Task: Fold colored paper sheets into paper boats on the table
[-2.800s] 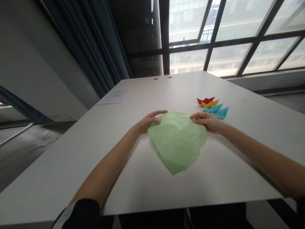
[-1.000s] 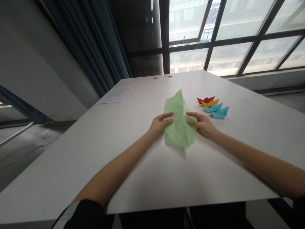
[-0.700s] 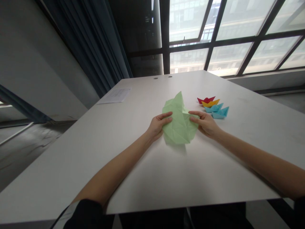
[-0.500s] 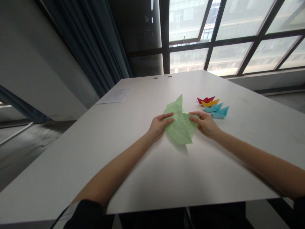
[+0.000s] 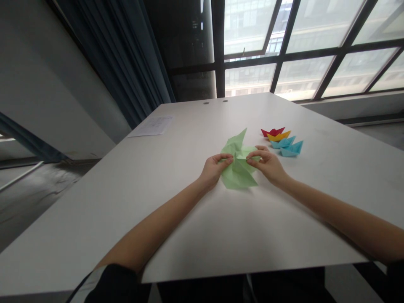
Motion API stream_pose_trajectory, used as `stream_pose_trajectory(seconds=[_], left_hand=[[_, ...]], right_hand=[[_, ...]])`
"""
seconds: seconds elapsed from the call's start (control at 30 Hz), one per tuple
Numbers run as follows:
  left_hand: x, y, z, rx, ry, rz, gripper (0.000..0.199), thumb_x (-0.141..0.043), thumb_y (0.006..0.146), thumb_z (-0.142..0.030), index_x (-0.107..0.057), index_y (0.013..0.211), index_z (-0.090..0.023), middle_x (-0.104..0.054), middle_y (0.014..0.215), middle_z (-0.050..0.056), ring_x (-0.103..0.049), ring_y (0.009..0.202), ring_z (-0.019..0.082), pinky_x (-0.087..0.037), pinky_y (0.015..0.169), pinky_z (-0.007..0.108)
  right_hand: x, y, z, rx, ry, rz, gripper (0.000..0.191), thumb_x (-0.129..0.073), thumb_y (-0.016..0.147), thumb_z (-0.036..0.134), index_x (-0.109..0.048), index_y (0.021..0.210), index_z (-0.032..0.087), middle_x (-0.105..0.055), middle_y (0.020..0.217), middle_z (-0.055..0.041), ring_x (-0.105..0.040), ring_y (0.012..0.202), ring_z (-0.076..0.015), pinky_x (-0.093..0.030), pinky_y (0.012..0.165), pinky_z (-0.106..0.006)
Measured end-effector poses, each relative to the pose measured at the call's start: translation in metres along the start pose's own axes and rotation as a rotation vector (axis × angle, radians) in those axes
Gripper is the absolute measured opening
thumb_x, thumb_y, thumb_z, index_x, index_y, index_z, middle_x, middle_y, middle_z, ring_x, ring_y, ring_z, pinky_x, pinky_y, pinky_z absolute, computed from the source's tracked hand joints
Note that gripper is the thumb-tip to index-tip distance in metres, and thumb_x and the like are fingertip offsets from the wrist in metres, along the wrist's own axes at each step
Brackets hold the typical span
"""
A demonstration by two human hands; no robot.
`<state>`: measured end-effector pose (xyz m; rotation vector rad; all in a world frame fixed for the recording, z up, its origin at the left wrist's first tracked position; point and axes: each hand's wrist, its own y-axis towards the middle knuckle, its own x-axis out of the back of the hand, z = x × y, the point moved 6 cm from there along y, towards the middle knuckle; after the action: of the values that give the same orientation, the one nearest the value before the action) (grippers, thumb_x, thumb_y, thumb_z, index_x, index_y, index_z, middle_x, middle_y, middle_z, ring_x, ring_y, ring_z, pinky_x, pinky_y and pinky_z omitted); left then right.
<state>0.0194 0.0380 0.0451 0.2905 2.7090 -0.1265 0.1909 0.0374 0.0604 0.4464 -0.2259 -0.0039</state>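
A creased sheet of light green paper (image 5: 238,176) is held just over the white table (image 5: 176,168), partly folded, with one corner pointing up and away. My left hand (image 5: 215,168) pinches its left side between thumb and fingers. On the other side, my right hand (image 5: 267,164) grips a fold near the paper's middle, thumb and forefinger pressed together. Part of the sheet lies behind the right fingers and is hidden.
Folded paper boats stand in a row beyond my right hand: a red boat (image 5: 272,132), a yellow boat (image 5: 279,136) and two blue boats (image 5: 292,150). A printed sheet (image 5: 151,126) lies at the table's far left. Blue curtains (image 5: 126,63) hang behind it.
My right hand has moved left toward the paper's middle, bringing the two hands closer together. The green paper has bunched inward, and its upper point leans more to the right.
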Motion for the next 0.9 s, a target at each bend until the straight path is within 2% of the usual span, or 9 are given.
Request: stream_pose_trajectory(seconds=[0.1, 0.17, 0.3, 0.37, 0.47, 0.53, 0.7, 0.9], left_hand=[[0.000, 0.000, 0.000, 0.044, 0.018, 0.036, 0.030, -0.080, 0.052, -0.028, -0.065, 0.073, -0.013, -0.067, 0.069, 0.002, -0.060, 0.062, 0.012, -0.045, 0.067, 0.026], [0.000, 0.000, 0.000, 0.082, 0.044, 0.067, 0.032, -0.080, 0.051, -0.028, -0.065, 0.074, -0.012, -0.067, 0.070, 0.002, -0.060, 0.063, 0.012, -0.045, 0.068, 0.026], [0.000, -0.002, -0.002, 0.187, 0.129, 0.152, 0.032, -0.080, 0.052, -0.029, -0.066, 0.075, -0.011, -0.067, 0.071, 0.004, -0.060, 0.063, 0.013, -0.044, 0.067, 0.026], [-0.002, -0.004, -0.003, 0.250, 0.177, 0.204, 0.032, -0.080, 0.053, -0.029, -0.066, 0.075, -0.011, -0.067, 0.072, 0.004, -0.060, 0.063, 0.013, -0.044, 0.066, 0.025], [-0.003, -0.007, -0.007, 0.289, 0.222, 0.242, 0.032, -0.080, 0.053, -0.028, -0.066, 0.075, -0.010, -0.066, 0.071, 0.004, -0.059, 0.062, 0.012, -0.043, 0.064, 0.024], [-0.004, -0.007, -0.010, 0.281, 0.222, 0.235, 0.032, -0.080, 0.053, -0.028, -0.066, 0.075, -0.010, -0.065, 0.069, 0.004, -0.058, 0.060, 0.011, -0.042, 0.063, 0.023], [-0.004, -0.005, -0.011, 0.239, 0.145, 0.183, 0.032, -0.080, 0.052, -0.029, -0.064, 0.072, -0.010, -0.063, 0.064, 0.001, -0.055, 0.056, 0.009, -0.041, 0.058, 0.021], [-0.006, -0.002, -0.011, 0.154, 0.076, 0.157, 0.031, -0.080, 0.053, -0.030, -0.064, 0.072, -0.011, -0.064, 0.066, 0.001, -0.056, 0.058, 0.009, -0.040, 0.060, 0.021]], right_hand=[[0.009, -0.003, 0.021, 0.244, -0.333, -0.094, 0.014, -0.068, 0.068, 0.038, -0.068, 0.072, 0.024, -0.050, 0.115, -0.0069, -0.043, 0.113, -0.0281, -0.039, 0.088, -0.045], [0.010, -0.006, 0.035, 0.393, -0.487, -0.101, 0.010, -0.066, 0.071, 0.034, -0.068, 0.072, 0.025, -0.048, 0.121, -0.0058, -0.039, 0.117, -0.0297, -0.036, 0.092, -0.048], [0.004, -0.017, 0.053, 0.710, -0.641, -0.004, 0.002, -0.066, 0.070, 0.026, -0.066, 0.070, 0.024, -0.041, 0.134, -0.0026, -0.034, 0.123, -0.0314, -0.031, 0.097, -0.049], [0.000, -0.021, 0.055, 0.796, -0.655, 0.070, 0.002, -0.065, 0.070, 0.023, -0.064, 0.072, 0.024, -0.042, 0.134, -0.0027, -0.036, 0.123, -0.0306, -0.032, 0.098, -0.048], [-0.003, -0.022, 0.054, 0.820, -0.634, 0.149, 0.005, -0.062, 0.072, 0.020, -0.061, 0.074, 0.024, -0.058, 0.117, -0.0047, -0.046, 0.115, -0.0269, -0.037, 0.094, -0.046], [-0.003, -0.021, 0.054, 0.813, -0.597, 0.157, 0.005, -0.060, 0.073, 0.019, -0.059, 0.075, 0.023, -0.065, 0.102, -0.0045, -0.053, 0.105, -0.0243, -0.040, 0.089, -0.044], [0.000, -0.018, 0.056, 0.800, -0.524, 0.132, 0.006, -0.058, 0.073, 0.017, -0.057, 0.077, 0.023, -0.066, 0.084, -0.0044, -0.059, 0.088, -0.0210, -0.045, 0.080, -0.039], [0.003, -0.017, 0.058, 0.775, -0.474, 0.109, 0.009, -0.057, 0.073, 0.014, -0.054, 0.077, 0.021, -0.063, 0.084, -0.0065, -0.059, 0.083, -0.0194, -0.047, 0.075, -0.036]])
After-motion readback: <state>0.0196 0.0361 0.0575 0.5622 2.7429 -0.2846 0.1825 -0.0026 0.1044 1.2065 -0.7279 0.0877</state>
